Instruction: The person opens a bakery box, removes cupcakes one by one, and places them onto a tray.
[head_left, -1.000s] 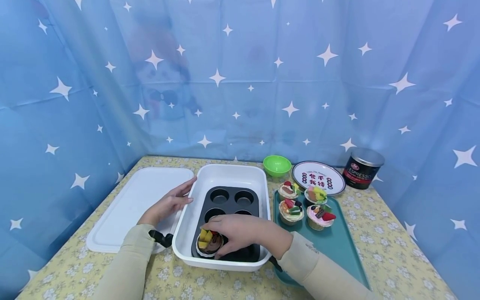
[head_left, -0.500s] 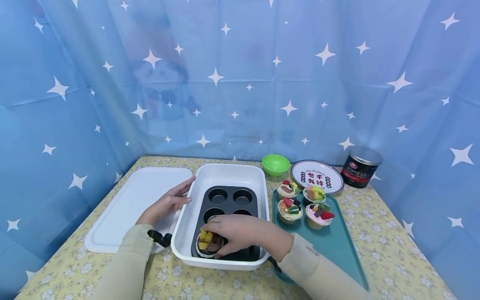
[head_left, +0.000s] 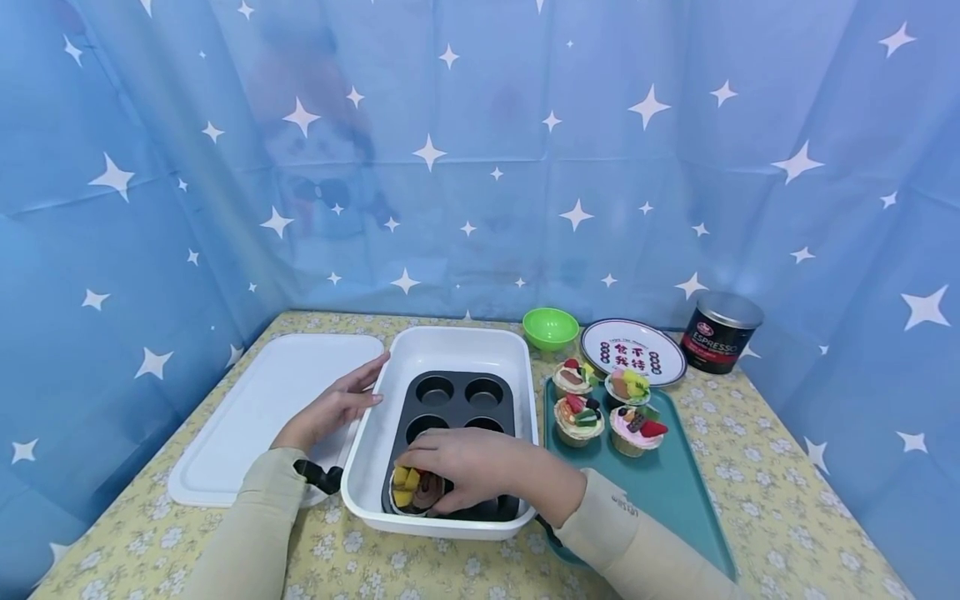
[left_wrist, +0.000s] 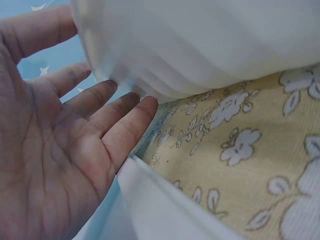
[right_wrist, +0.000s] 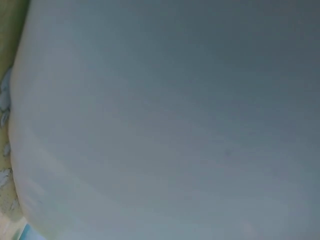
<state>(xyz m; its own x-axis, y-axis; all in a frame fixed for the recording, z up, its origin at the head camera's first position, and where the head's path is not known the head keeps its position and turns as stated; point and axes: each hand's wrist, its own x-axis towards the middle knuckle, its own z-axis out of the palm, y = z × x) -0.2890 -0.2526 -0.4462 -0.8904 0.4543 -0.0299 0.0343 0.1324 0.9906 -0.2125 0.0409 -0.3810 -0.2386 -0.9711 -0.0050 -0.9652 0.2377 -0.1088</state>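
My right hand (head_left: 480,471) reaches into a white rectangular container (head_left: 532,392) and holds a cupcake (head_left: 406,487) topped with chocolate cream and yellow fruit pieces. The cupcake is at the near-left cup of a dark muffin pan (head_left: 461,407) lying in the container; my fingers and palm cover part of it and the cups beside it. My left hand (head_left: 339,408), fingers extended, touches the container's left side. In the left wrist view the fingertips (left_wrist: 148,104) meet the outer wall. The container's pale wall (right_wrist: 160,130) fills most of the right wrist view.
A white lid (head_left: 262,417) lies left of the container. On the right, a teal tray (head_left: 667,500) bears several fruit-topped cupcakes (head_left: 579,421). Behind stand a green bowl (head_left: 551,329), a white plate with red characters (head_left: 660,342) and a black espresso tin (head_left: 716,337).
My right hand and the cupcake have shifted slightly, and less of its white wrapper edge shows at the cup. My left hand stays against the container. The head view has drifted a little.
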